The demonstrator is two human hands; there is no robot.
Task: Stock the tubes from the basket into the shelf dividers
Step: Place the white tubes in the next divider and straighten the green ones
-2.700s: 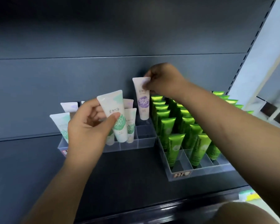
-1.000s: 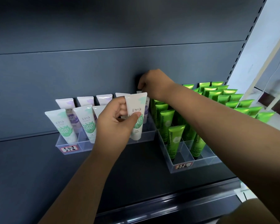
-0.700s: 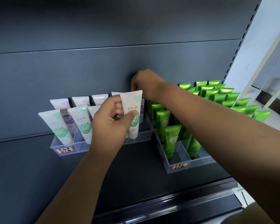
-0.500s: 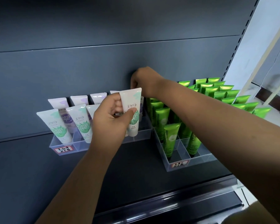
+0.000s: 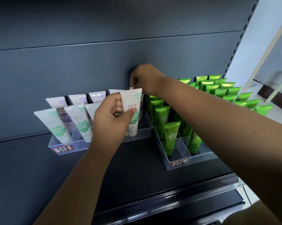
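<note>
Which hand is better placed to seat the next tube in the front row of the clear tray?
Left. The left hand pinches the green-leaf tube, cap down at the front-right slot of the clear tray; the right hand is stretched to the back row.

The back tube (image 5: 131, 88) beneath the right hand (image 5: 146, 78) is mostly hidden behind the front tube (image 5: 134, 101)

Our left grip (image 5: 111, 118) reaches up from below on a straight forearm, thumb pressed to the front of a green-print tube (image 5: 131, 99), fingers curled behind it. Our right arm crosses in from the right, wrist bent down. The right grip (image 5: 145, 78) is knuckles-up, fingertips pinching the top of a rear tube (image 5: 131, 88).
</note>
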